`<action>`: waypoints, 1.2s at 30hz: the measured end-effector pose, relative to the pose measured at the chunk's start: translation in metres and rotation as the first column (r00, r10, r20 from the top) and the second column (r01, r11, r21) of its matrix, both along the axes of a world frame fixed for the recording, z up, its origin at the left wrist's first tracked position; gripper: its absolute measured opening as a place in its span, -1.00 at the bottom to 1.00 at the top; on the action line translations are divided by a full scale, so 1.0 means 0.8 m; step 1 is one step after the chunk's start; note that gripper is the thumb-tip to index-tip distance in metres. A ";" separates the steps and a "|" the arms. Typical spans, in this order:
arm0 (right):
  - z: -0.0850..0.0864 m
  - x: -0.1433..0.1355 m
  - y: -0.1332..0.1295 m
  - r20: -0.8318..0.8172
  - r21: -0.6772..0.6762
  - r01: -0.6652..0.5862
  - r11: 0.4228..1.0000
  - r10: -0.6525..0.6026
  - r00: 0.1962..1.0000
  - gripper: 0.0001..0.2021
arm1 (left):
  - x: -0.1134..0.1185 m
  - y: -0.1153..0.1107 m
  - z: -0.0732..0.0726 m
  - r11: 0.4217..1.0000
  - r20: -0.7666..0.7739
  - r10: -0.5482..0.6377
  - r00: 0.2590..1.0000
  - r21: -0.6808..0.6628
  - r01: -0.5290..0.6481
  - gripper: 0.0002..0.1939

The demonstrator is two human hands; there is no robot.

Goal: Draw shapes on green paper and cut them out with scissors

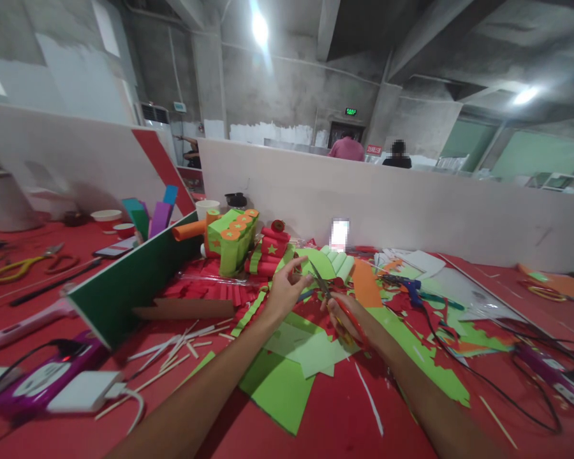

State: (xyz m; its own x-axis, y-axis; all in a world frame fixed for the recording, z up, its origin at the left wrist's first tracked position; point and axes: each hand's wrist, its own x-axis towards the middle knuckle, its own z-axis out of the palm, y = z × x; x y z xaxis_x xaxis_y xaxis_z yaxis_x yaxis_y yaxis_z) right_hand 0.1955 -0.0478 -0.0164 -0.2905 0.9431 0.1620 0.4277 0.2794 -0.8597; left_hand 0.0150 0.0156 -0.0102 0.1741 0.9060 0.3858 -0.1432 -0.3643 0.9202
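In the head view, my left hand (287,287) is closed at the edge of a curved light-green craft sheet (319,261), pinching it between thumb and fingers. My right hand (342,315) grips a pair of scissors (322,282) with red-orange handles. Their blades point up and away and lie against the sheet's near side. Below both hands, green and pale-green sheets (280,382) overlap on the red table. Just beyond the left hand stand a green-and-orange craft model (232,236) and a red rolled piece with a green star (272,248).
A dark-green board (124,293) stands on edge at left, with loose wooden sticks (176,354) before it. At right lie a blue glue gun (412,290), its black cable and green scraps (425,363). Purple power strips (52,376) occupy the left side. A white partition (435,210) closes the back.
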 end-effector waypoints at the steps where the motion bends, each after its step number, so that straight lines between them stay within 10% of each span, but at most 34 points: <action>1: -0.001 0.000 0.000 -0.008 -0.006 0.003 1.000 -0.003 1.000 -0.50 | 0.000 0.000 0.000 1.000 0.005 -0.001 1.000 -0.006 0.001 -0.45; 36: -0.009 -0.006 0.004 -0.038 0.037 0.002 0.999 -0.001 0.999 -0.47 | 0.009 -0.002 -0.006 0.998 0.123 0.026 0.992 -0.056 -0.019 -0.45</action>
